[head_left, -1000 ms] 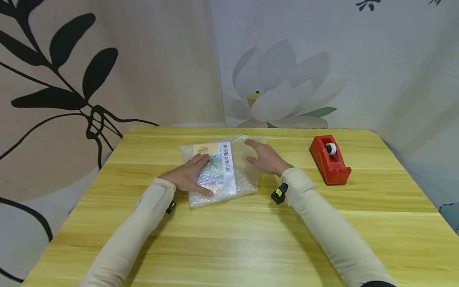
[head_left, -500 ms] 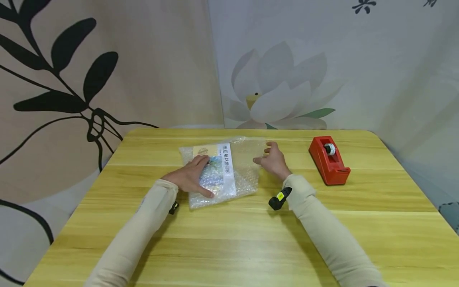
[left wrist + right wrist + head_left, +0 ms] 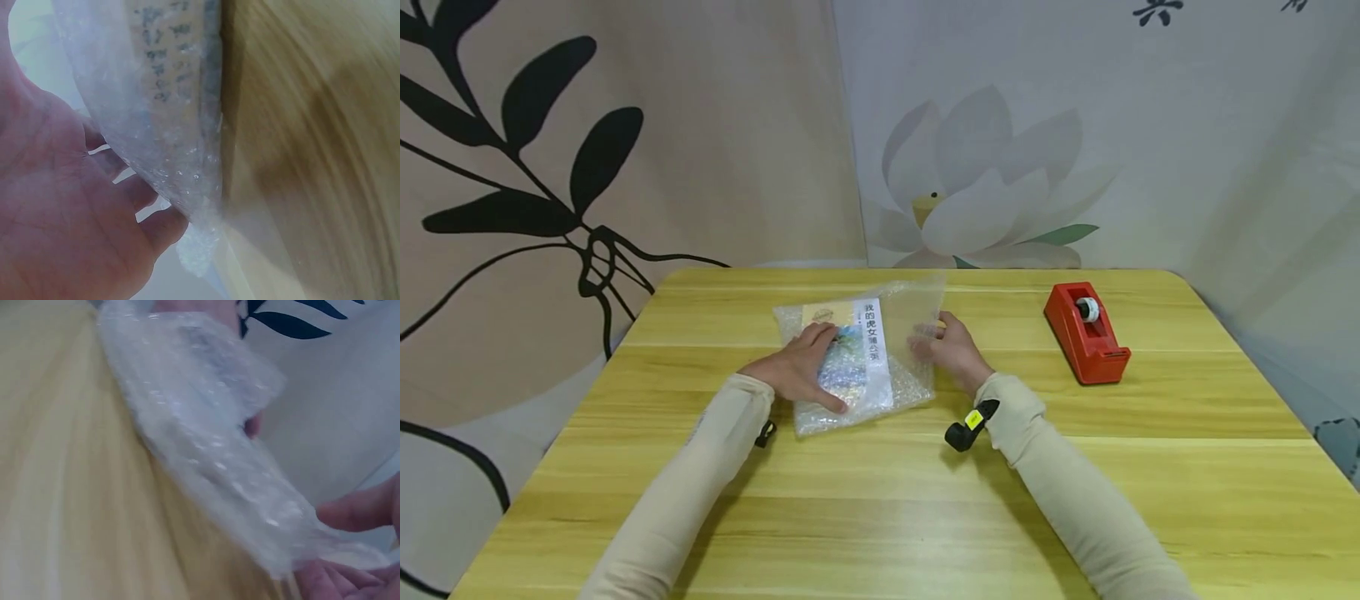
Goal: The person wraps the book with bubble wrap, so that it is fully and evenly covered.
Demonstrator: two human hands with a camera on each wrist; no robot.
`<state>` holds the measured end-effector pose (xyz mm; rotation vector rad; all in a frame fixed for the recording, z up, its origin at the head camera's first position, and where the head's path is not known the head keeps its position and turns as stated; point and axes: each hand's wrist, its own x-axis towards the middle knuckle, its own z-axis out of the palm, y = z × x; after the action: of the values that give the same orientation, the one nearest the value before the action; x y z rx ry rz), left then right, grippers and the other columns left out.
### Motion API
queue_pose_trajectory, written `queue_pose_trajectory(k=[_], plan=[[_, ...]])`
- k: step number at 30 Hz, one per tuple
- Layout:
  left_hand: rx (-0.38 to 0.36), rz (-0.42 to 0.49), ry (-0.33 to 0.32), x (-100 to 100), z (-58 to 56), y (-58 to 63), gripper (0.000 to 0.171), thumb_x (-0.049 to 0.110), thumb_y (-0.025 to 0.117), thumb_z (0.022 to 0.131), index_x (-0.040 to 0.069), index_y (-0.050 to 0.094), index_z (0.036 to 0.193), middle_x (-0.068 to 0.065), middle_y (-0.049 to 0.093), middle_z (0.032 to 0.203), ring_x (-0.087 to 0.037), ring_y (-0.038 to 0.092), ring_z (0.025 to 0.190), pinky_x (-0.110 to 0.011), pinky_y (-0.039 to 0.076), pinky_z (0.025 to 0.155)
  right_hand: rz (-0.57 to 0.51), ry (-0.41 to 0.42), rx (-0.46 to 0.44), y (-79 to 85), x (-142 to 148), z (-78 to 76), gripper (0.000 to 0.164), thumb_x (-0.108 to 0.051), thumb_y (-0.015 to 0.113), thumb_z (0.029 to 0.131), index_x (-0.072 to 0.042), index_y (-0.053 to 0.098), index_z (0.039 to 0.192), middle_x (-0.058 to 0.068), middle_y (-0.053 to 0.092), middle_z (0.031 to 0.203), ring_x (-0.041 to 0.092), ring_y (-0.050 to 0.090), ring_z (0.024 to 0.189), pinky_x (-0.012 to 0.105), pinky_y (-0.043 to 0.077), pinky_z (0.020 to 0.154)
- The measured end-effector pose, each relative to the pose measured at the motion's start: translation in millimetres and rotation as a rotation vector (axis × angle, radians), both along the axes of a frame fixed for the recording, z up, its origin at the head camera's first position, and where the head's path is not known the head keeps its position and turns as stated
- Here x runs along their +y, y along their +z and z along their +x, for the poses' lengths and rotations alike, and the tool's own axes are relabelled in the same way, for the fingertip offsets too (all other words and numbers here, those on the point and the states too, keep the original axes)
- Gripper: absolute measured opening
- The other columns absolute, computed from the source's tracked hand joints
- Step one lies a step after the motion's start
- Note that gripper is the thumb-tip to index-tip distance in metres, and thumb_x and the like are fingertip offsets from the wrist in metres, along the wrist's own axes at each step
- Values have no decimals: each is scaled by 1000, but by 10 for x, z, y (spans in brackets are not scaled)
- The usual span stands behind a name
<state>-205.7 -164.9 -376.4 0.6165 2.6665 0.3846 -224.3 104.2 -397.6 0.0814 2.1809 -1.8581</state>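
Note:
A book [image 3: 850, 362] with a pale, picture-printed cover and a white title strip lies on the table inside clear bubble wrap [image 3: 904, 304]. My left hand [image 3: 790, 367] rests over the book's left part, fingers and thumb spread. In the left wrist view, its fingers reach along the edge of the wrapped book. At the wrap's loose right side is my right hand [image 3: 958, 350], holding the flap between thumb and fingers; the flap's far corner is lifted. The right wrist view has the thumb [image 3: 359, 509] above the wrap and the other fingers below it.
A red tape dispenser [image 3: 1086, 333] with a small roll stands to the right on the wooden table [image 3: 865, 517]. Behind the table's far edge hangs a printed backdrop [image 3: 737, 133]. A dark wrist camera [image 3: 972, 425] juts out from the right sleeve.
My right hand lifted off the wrap's top, moved right past its edge, then came back and took hold of the flap, raising it. The left hand has stayed in place.

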Motion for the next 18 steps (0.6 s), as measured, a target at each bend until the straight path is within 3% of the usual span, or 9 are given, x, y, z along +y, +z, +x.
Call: queue_pose_trajectory(k=[6,13,18], plan=[[5,-9,-2,1,-8,-17,135,65,81,69,8,2,162,-16,0,170,-38,5,158,-60,21,125,2,68,30,-1,-100,66,73,1,58,95,-13,26,160,18,43,156,31,52,134,36,50,105],[-2,-30,10,14,-8,-7,134,64,81,70,7,2,162,-16,0,170,-39,2,158,-61,18,126,3,132,136,-16,-229,87,65,3,50,95,-13,36,156,22,56,141,28,56,117,33,50,97],[13,-44,1,20,-12,-6,134,64,81,69,5,4,162,-17,2,170,-38,4,158,-59,19,126,48,239,200,24,-322,113,65,3,46,97,-17,32,158,17,52,150,32,58,128,40,51,105]])
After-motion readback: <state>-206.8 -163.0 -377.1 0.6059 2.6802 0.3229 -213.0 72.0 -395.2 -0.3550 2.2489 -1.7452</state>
